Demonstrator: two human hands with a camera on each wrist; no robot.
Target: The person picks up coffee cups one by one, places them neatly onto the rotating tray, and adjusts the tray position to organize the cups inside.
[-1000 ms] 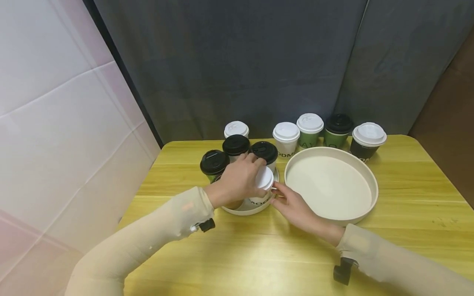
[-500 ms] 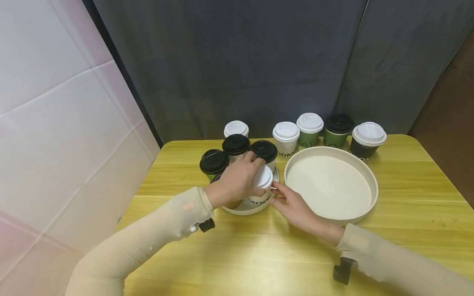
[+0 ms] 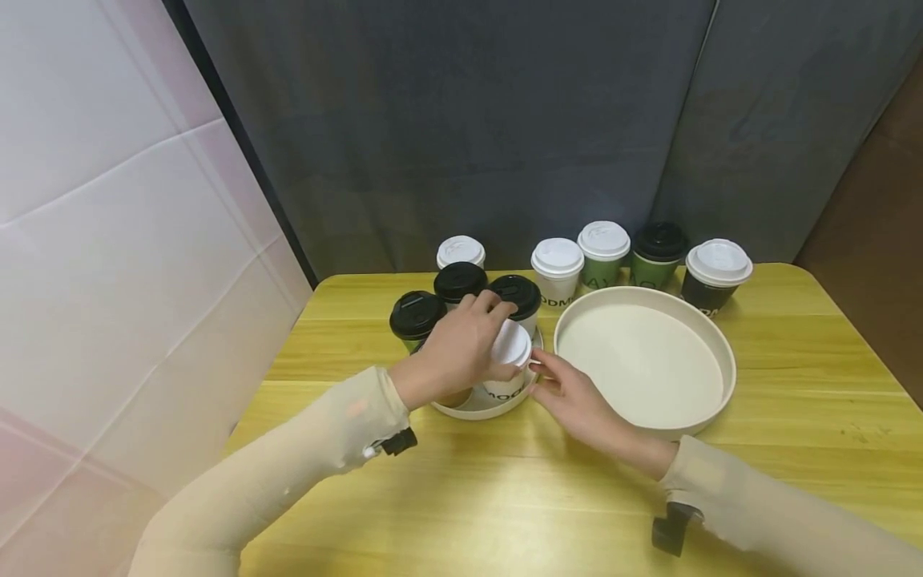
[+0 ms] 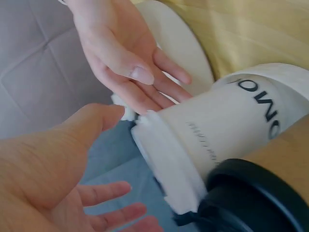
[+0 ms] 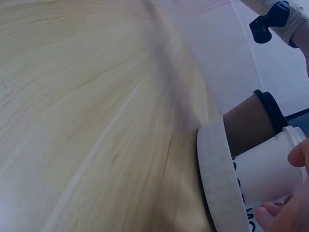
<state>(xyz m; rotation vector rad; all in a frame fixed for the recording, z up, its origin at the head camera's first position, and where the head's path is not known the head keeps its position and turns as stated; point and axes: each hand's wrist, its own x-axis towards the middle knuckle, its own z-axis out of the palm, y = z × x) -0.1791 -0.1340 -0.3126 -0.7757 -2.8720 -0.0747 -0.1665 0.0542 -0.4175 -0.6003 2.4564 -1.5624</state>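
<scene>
A white paper cup (image 3: pixel 505 389) with a white lid (image 3: pixel 512 344) and dark lettering stands in the smaller cream tray (image 3: pixel 479 414). My left hand (image 3: pixel 461 344) is over that lid, thumb and fingers spread to either side. In the left wrist view a gap shows between the left fingers (image 4: pixel 113 193) and the lid. At the cup's right side, my right hand (image 3: pixel 577 405) has its fingertips right by the wall, fingers loosely extended. Sharing the tray are several black-lidded cups, including a brown one (image 5: pixel 251 123), mostly hidden by my left hand in the head view.
To the right lies a larger round cream tray (image 3: pixel 642 361). Behind it a row of lidded cups includes a white one (image 3: pixel 558 272), a green one (image 3: pixel 604 252) and a black one (image 3: pixel 714 276). A grey curtain (image 3: pixel 469 128) hangs behind the wooden table (image 3: pixel 476 505).
The white-lidded cup has shifted slightly left in the smaller tray. My left hand has eased a little up and back from its lid; my right hand has barely moved.
</scene>
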